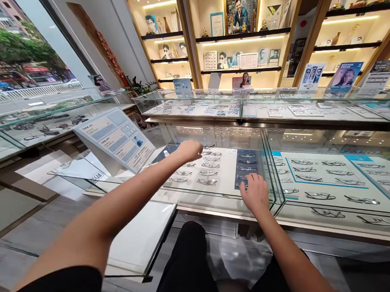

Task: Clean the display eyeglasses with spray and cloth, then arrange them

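My left hand (191, 150) reaches across the top of a glass display case (214, 138), fingers curled under and facing away from me. Whatever it may hold is hidden behind the knuckles. Nearer to me, my right hand (255, 192) rests at the front top edge of the same case, fingers extended and slightly apart, with nothing seen in it. Beneath the glass, rows of eyeglasses (210, 165) lie on a white base. A dark blue display strip (236, 170) with several more pairs is below and beside my right hand.
On the left, a printed sign (116, 141) leans on the glass, with a small white-capped item (166, 153) nearby. An open white drawer (141, 236) juts out by my knees. Another glass case (333, 156) adjoins on the right. Further cases and lit shelves (241, 37) stand behind.
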The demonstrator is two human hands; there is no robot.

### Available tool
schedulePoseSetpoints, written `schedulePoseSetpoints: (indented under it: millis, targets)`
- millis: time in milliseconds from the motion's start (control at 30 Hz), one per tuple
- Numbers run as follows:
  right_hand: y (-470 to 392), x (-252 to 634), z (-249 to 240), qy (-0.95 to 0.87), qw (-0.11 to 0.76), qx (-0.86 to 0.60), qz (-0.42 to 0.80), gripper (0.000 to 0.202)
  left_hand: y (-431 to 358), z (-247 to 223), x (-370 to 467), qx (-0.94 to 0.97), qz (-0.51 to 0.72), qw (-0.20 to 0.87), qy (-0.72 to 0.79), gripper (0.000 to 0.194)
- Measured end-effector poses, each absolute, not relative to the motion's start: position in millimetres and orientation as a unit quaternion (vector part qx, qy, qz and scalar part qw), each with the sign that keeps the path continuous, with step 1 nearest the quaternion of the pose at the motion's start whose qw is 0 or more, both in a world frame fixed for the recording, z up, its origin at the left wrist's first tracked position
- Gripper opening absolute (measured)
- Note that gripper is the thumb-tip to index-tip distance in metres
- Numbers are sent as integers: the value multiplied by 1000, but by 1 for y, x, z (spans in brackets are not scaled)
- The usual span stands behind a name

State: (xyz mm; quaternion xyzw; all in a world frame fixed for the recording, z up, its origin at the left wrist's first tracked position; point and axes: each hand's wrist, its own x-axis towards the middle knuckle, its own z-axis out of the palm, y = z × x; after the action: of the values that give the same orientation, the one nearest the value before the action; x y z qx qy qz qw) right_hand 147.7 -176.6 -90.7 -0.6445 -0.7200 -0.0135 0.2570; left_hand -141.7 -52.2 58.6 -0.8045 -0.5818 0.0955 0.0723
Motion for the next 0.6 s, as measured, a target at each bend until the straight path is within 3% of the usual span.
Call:
schedulePoseSetpoints:
  millis: [167, 400, 600]
  targets:
    - [-176, 146, -88, -723, 250, -644, -14, 25, 18, 32, -144, -816, 115, 67, -563, 28]
    - [-174, 144, -86, -720, 252, -646, -15, 23, 57, 3, -167, -819, 121, 46, -559, 54]
    - [-174, 143, -86, -717, 246, -652, -17, 23, 56, -7, -168, -828, 94, 53, -550, 33]
